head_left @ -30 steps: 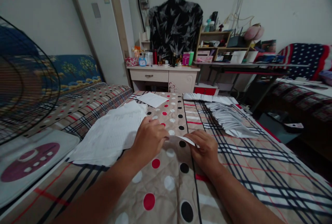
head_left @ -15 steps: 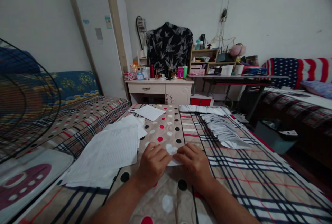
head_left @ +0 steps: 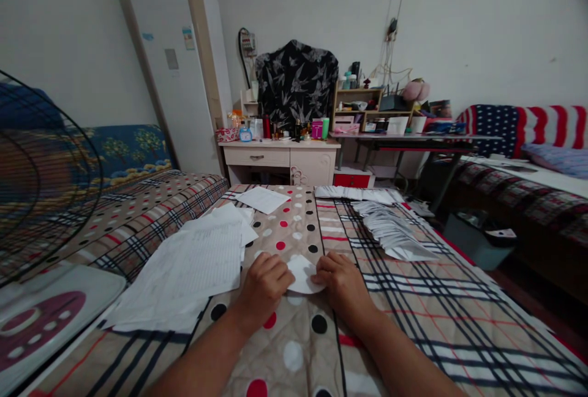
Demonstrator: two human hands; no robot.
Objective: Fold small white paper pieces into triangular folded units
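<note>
Between my hands, low over the patterned bedspread (head_left: 294, 357), is a small white piece of paper (head_left: 304, 276) with a pointed top. My left hand (head_left: 267, 283) pinches its left end, fingers curled. On the opposite side my right hand (head_left: 339, 280) grips the right end the same way. A spread pile of written and lined paper sheets (head_left: 184, 268) lies left of my left hand. Beyond my right hand rests a fanned row of folded white papers (head_left: 390, 231). My thumbs are partly hidden.
A single white sheet (head_left: 263, 199) and another row of folded papers (head_left: 356, 193) lie at the bed's far end. A wire-caged fan (head_left: 46, 170) stands close on the left. A grey bin (head_left: 480, 244) is on the floor at right, and a white dresser (head_left: 275, 155) stands ahead.
My hands have moved apart, and more of the small white paper shows between them. The piles of paper have stayed in place; the view has shifted slightly.
</note>
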